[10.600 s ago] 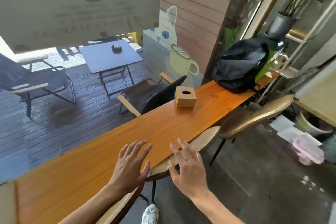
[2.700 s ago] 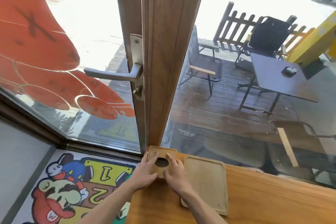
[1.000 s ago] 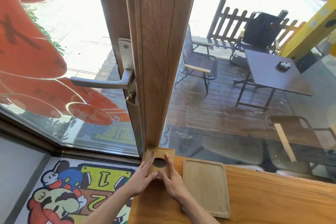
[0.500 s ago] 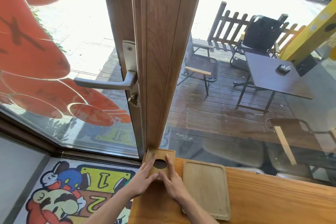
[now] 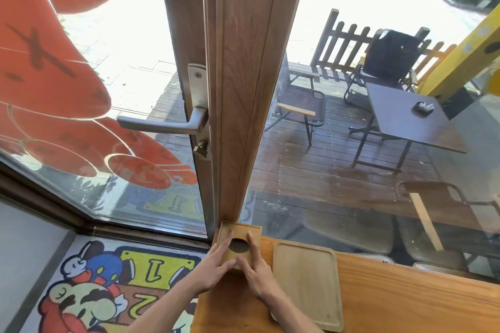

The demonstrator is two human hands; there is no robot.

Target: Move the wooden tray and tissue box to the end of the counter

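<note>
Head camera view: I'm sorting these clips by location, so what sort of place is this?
Probably a café or small eatery: a wooden window counter holding a tissue box and serving tray, and an outdoor deck with a table and folding chairs.

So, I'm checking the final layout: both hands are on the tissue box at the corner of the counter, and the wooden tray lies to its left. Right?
Not quite. The head view shows the left hand and right hand on the tissue box at the corner of the counter, but the wooden tray lies to its right, not its left.
</note>
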